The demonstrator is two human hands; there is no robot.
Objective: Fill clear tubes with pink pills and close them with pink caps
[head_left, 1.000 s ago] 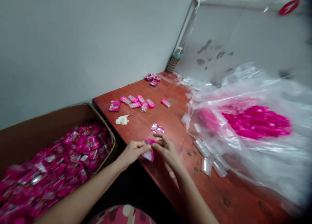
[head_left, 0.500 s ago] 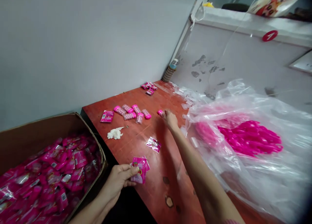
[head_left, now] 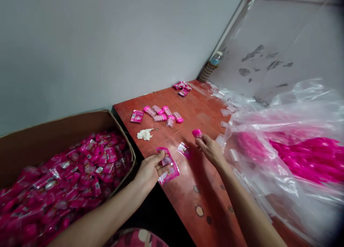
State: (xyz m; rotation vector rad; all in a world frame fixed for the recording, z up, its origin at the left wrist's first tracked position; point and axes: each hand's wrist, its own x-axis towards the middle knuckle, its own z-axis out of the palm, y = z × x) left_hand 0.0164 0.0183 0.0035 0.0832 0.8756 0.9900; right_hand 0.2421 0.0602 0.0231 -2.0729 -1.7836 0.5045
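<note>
My left hand pinches pink printed packets over the near left edge of the red table. Over the middle of the table, my right hand grips a small container with a pink cap. Between the two hands, a single shiny packet lies on the tabletop. Farther back, several clear containers with pink caps lie in a group. Another pink packet is left of them, and a crumpled white material rests in front.
A cardboard box full of pink packets stands at the left. Clear plastic bags with bright pink pieces cover the right side. At the back corner are more packets and a bottle in a woven holder.
My right hand has picked up the pink-capped container and brought it nearer to my left hand. The packets in my left hand are now spread apart. The camera view has shifted.
</note>
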